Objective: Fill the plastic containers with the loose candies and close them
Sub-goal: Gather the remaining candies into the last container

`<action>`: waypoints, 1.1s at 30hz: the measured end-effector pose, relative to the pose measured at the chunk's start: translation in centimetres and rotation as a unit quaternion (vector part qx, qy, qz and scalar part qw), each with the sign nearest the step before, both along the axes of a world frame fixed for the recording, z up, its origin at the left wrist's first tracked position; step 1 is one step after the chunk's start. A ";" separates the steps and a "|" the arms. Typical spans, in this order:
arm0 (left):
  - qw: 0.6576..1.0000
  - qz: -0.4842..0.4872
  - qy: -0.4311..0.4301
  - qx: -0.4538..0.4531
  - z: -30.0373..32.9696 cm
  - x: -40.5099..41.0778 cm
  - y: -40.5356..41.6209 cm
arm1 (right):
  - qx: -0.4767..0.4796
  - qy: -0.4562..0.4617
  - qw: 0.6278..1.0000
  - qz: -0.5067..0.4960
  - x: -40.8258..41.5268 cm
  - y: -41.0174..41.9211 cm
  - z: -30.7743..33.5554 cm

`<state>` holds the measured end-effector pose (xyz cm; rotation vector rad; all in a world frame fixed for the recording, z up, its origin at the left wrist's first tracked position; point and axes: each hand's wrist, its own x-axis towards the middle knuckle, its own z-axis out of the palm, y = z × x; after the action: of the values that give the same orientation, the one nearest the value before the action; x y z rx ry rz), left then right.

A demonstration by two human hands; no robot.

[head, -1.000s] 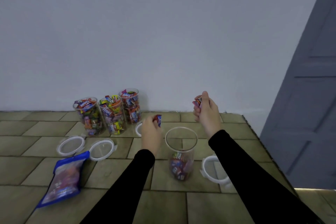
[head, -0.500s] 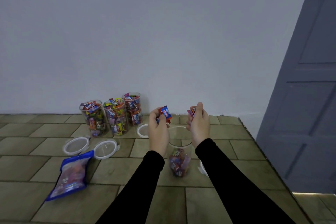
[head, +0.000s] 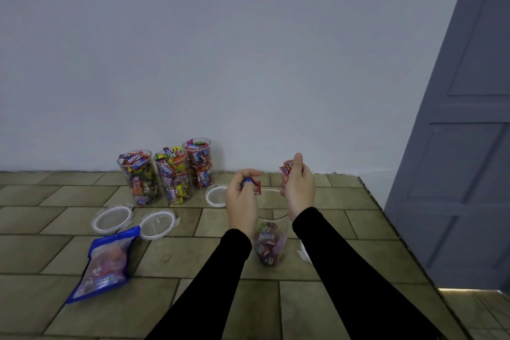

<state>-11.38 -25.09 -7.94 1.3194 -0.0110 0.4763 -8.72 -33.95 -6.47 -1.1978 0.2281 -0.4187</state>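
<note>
**Both hands hold wrapped candies above the open container**

The left hand (head: pixel 241 201) has its fingers curled down around a blue-and-red wrapped candy (head: pixel 252 185), pinching it over the mouth of a clear plastic container (head: pixel 271 240). The right hand (head: pixel 299 188) is raised a little higher, with thumb and fingers closed on a small bunch of red and pink candies (head: pixel 287 168). Both arms wear black sleeves (head: pixel 358 279).

The container stands upright on the tiled surface directly below and between the two hands, without a lid. Candies fill only its lower part. A white-rimmed lid (head: pixel 305 252) shows just beside it, mostly hidden under the right forearm.

Beyond the left hand and off to its left, three full containers (head: pixel 169 174) stand close together near the wall (head: pixel 220 63), all lidless and packed to the top with mixed wrappers. One more lid (head: pixel 215 196) lies just left of the left hand, near the rightmost full container. Two further lids (head: pixel 111 219) lie side by side farther left. A blue candy bag (head: pixel 106 265) lies flat, well left of the left forearm, its top corner touching the nearer of those two lids. A grey door (head: pixel 463 146) stands well to the right of the right hand.
</note>
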 end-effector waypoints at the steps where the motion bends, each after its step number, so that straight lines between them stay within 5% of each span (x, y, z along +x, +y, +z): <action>1: 1.000 -0.002 -0.003 0.007 0.0 -0.1 0.0 | -0.002 0.001 1.000 -0.003 0.0 0.0 0.0; 14: 0.996 -0.057 -0.053 0.043 -1.2 0.5 0.5 | 0.007 -0.007 1.000 -0.010 -0.2 0.1 0.1; 21: 0.993 -0.081 -0.087 -0.025 -1.7 -0.2 0.3 | 0.006 -0.006 1.000 0.012 -0.2 0.0 0.0; 27: 0.976 -0.140 0.154 -0.059 -4.1 0.7 0.1 | -0.012 0.003 0.999 0.043 -0.6 0.0 0.2; 33: 0.971 -0.151 0.166 -0.079 -4.6 1.2 -0.1 | -0.056 0.007 0.993 0.108 -1.0 0.0 0.6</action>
<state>-10.22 -25.16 -12.55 1.2015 0.1017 -0.0070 -9.75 -33.99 -5.90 -1.3212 0.0864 -0.2365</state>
